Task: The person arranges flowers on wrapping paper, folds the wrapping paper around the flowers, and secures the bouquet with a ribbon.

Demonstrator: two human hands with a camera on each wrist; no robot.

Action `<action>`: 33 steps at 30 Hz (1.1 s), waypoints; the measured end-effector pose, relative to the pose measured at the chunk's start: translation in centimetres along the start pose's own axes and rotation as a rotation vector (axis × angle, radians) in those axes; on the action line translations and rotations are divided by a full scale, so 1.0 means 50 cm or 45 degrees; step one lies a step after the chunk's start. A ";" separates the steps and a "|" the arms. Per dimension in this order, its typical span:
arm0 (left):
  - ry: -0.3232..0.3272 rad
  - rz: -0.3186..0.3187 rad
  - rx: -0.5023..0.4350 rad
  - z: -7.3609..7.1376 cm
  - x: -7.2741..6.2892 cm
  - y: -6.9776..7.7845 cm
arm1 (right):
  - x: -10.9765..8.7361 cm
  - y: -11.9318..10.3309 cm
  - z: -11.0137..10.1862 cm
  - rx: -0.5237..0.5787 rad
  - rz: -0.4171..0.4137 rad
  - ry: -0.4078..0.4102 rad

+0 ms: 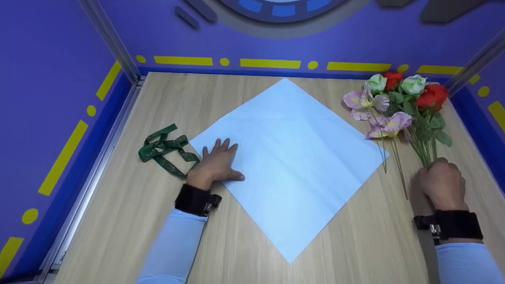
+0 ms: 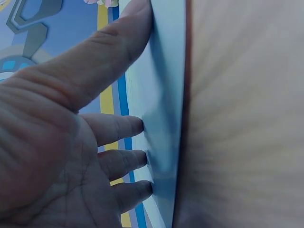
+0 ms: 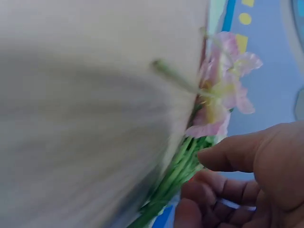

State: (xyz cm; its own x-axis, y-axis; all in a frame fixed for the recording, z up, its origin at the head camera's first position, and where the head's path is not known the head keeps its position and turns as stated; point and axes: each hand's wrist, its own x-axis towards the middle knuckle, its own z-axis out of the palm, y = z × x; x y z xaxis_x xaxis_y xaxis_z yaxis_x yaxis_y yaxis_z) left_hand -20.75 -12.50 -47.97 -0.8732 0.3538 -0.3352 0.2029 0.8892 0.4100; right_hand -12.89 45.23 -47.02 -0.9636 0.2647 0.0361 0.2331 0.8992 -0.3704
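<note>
Sheet [image 1: 288,169] | pale blue, square, faintly creased | flowers [image 1: 394,121] | red, pale-green, pinkish

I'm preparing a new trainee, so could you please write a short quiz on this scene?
1. True or false: the ribbon lies beside the right corner of the sheet.
2. Which of these is nearest the right hand? A, the ribbon; B, the flower stems; C, the top corner of the sheet.
3. In the head view, how many red flowers show?

Key:
1. False: the green ribbon lies by the left corner of the sheet, near the left hand.
2. B.
3. Two.
</note>
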 end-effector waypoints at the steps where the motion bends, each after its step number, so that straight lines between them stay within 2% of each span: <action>1: 0.000 0.000 0.000 0.000 0.000 0.000 | 0.000 0.004 0.000 -0.003 0.018 -0.015; 11: -0.005 -0.010 0.010 0.000 0.002 0.000 | 0.026 0.013 -0.014 -0.064 0.082 -0.185; 14: -0.010 -0.009 0.005 -0.001 0.002 0.000 | 0.029 0.012 -0.015 -0.069 0.095 -0.193; 26: -0.027 -0.012 0.016 -0.005 -0.003 0.005 | 0.034 0.009 -0.009 -0.038 0.048 -0.077; 33: -0.032 -0.014 0.024 -0.007 -0.002 0.006 | 0.036 -0.024 -0.016 0.007 0.033 0.057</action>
State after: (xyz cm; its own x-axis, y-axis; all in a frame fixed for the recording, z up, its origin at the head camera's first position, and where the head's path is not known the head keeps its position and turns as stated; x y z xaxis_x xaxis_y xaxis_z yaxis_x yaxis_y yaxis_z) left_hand -20.76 -12.37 -47.52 -0.8641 0.3512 -0.3604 0.2021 0.8981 0.3906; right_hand -14.80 44.89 -45.78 -0.9504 0.3033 0.0681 0.2571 0.8900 -0.3765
